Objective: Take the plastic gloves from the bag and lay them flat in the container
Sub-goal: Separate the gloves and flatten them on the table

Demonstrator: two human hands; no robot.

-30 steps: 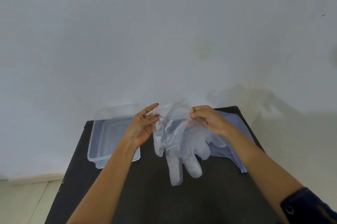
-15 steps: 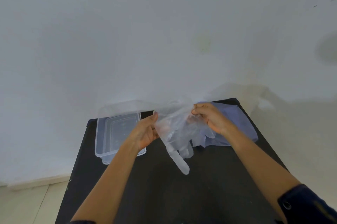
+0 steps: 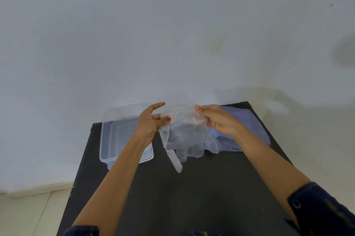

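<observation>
both hands' grip pinches the plastic gloves [image 3: 184, 135], seemingly several, hanging between and below them.

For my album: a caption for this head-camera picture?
Both hands, left and right, hold clear plastic gloves above a black table, container alongside.

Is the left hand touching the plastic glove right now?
Touching. The head view shows the left hand pinching the plastic glove edge between thumb and finger, film overlapping the thumb.
</observation>
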